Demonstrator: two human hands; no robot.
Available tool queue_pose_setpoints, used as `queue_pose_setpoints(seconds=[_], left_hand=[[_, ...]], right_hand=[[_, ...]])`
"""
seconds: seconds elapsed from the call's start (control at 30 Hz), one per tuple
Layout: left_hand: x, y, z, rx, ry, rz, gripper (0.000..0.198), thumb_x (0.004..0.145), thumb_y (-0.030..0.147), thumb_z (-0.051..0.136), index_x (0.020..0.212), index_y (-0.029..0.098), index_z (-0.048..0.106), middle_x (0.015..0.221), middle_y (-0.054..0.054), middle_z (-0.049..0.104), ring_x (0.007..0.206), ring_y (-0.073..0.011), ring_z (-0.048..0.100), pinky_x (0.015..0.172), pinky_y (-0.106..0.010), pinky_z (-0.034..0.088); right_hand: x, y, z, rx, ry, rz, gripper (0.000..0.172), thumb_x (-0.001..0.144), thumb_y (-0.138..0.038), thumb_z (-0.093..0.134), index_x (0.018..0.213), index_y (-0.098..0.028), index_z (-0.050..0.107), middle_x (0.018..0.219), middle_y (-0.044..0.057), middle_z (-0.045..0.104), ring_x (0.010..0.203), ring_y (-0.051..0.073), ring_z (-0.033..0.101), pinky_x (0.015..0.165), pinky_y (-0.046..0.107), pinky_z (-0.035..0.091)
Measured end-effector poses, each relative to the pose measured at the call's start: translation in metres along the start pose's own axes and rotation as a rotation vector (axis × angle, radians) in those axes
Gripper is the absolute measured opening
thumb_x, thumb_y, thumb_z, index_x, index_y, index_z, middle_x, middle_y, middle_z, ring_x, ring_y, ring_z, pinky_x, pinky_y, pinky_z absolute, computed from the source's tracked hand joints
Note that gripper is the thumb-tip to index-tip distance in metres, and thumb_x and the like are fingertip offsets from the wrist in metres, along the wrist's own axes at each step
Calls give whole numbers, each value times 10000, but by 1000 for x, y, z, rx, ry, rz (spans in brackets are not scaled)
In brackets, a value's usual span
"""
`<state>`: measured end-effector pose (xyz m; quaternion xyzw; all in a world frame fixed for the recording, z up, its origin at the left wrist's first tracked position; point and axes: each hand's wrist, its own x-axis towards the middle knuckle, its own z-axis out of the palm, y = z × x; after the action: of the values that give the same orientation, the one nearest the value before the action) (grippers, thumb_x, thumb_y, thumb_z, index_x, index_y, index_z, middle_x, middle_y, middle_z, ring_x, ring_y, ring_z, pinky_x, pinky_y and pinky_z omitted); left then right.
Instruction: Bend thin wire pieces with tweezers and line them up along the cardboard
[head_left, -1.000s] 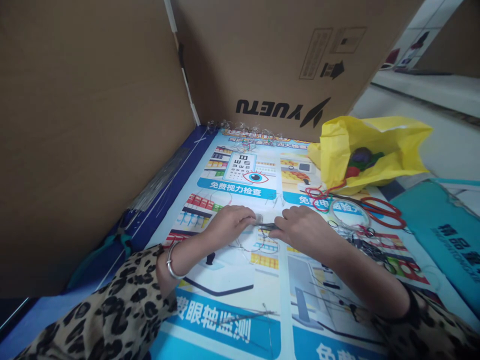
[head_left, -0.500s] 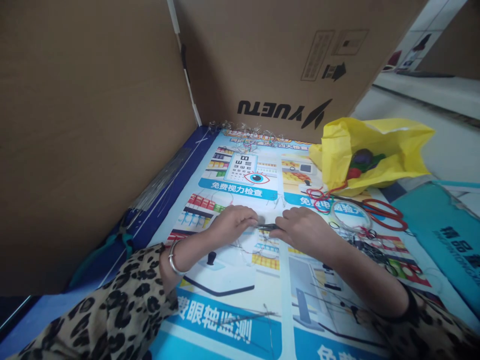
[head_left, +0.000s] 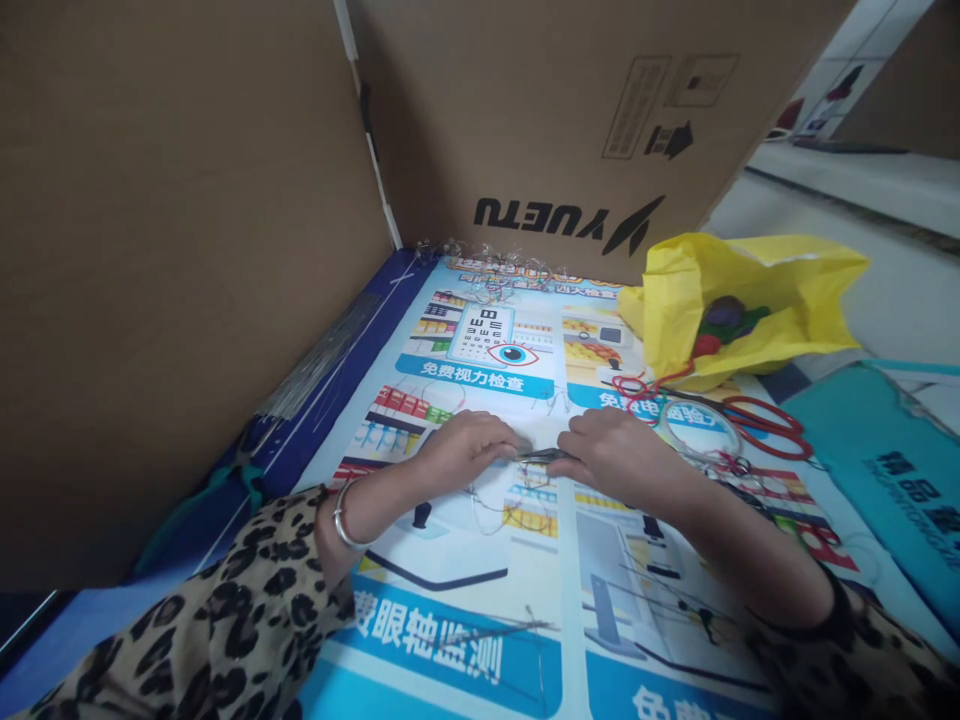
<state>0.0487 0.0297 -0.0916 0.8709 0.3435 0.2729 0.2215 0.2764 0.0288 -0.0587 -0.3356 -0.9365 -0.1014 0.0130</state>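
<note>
My left hand (head_left: pixel 469 447) and my right hand (head_left: pixel 611 452) meet over a printed poster mat (head_left: pixel 465 560). The right hand is closed round thin dark pliers (head_left: pixel 544 456) whose tips point left. The left hand pinches a small clear piece and a thin wire (head_left: pixel 495 500) at the pliers' tips. The wire loops down onto the mat below both hands. A silver bangle (head_left: pixel 341 515) sits on my left wrist, and both sleeves are leopard print.
Cardboard walls (head_left: pixel 187 250) stand at the left and the back. A yellow plastic bag (head_left: pixel 742 300) lies at the right, with red rings (head_left: pixel 772 425) and wire loops beside it. A bundle of straight wires (head_left: pixel 315 365) lies along the left wall. Loose wires (head_left: pixel 495 632) rest near me.
The hands have barely moved. The wire loop below them hangs slightly lower and wider on the mat than a second ago.
</note>
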Motion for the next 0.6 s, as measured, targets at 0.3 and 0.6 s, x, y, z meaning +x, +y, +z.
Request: queue_pose_setpoints(seconds=[0.3, 0.6], left_hand=[[-2, -1, 1, 43, -20, 19, 179, 865, 275, 479, 909, 216, 642, 875, 13, 678, 830, -114, 581, 779, -265, 419], [-4, -2, 0, 172, -58, 44, 198, 876, 268, 452, 937, 233, 637, 843, 3, 657, 822, -118, 569, 752, -262, 423]], right_hand=[[1, -6, -8, -87, 7, -47, 340, 848, -444, 455, 657, -185, 565, 628, 32, 586, 608, 152, 477, 559, 278, 170], [-3, -7, -6, -109, 68, -38, 370, 868, -435, 420, 644, -173, 553, 609, 33, 574, 580, 139, 462, 547, 280, 164]])
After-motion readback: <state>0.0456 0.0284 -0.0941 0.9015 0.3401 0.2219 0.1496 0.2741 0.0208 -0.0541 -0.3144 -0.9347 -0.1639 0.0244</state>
